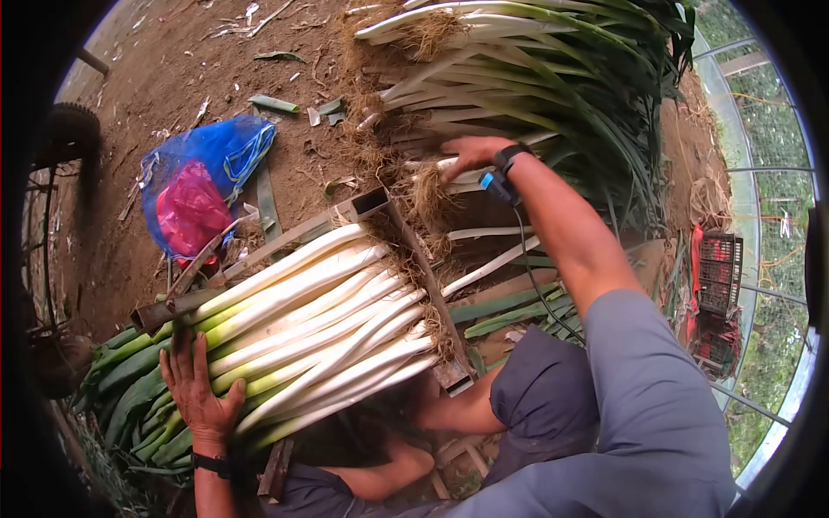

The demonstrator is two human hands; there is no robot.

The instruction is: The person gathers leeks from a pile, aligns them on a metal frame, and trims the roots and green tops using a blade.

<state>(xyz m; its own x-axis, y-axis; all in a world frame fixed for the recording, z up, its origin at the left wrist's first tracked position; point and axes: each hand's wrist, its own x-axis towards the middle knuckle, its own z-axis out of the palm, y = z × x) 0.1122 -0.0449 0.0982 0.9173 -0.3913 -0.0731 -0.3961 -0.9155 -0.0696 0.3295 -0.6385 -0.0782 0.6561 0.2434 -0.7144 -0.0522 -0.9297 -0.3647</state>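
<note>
My left hand (205,390) lies flat with fingers spread on a row of leeks (319,311), where their white shafts turn green. These leeks rest side by side in a metal frame (414,259), roots against its right-hand bar and leaves hanging off to the left. Farther off, my right hand (473,155) reaches to the near edge of a big leek pile (509,82). Its thumb and fingers close around the white shaft of a leek (423,164), just beside the roots; part of the grip is hidden.
A blue mesh bag (207,173) with pink plastic in it lies on the soil left of the frame. Loose leeks (488,268) and cut leaves (509,311) lie right of the frame. Black crates (719,272) stand by the netting. A cable (540,289) hangs from my right wrist.
</note>
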